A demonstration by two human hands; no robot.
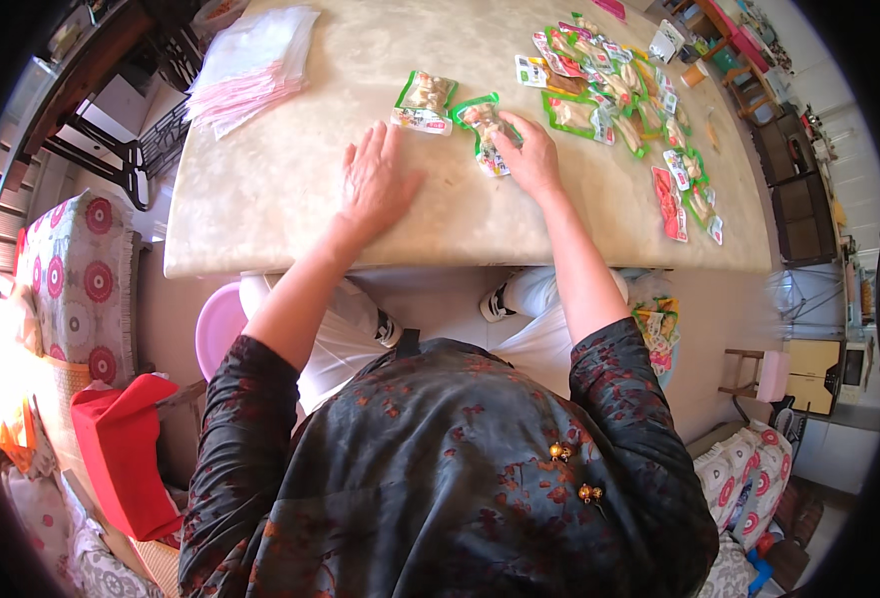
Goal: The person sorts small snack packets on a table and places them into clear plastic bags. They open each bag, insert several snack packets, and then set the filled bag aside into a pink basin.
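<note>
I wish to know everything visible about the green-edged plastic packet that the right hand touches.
The green-edged plastic packet has a clear-looking window over pale, lumpy contents, and a white printed lower end. It looks glossy and plump; no opening shows. It lies slightly slanted on the cream, marbled table. The bare right hand's grip touches its right side, hiding part.

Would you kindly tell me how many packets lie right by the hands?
2: one packet just beyond the left hand, another packet touched by the right hand.
</note>
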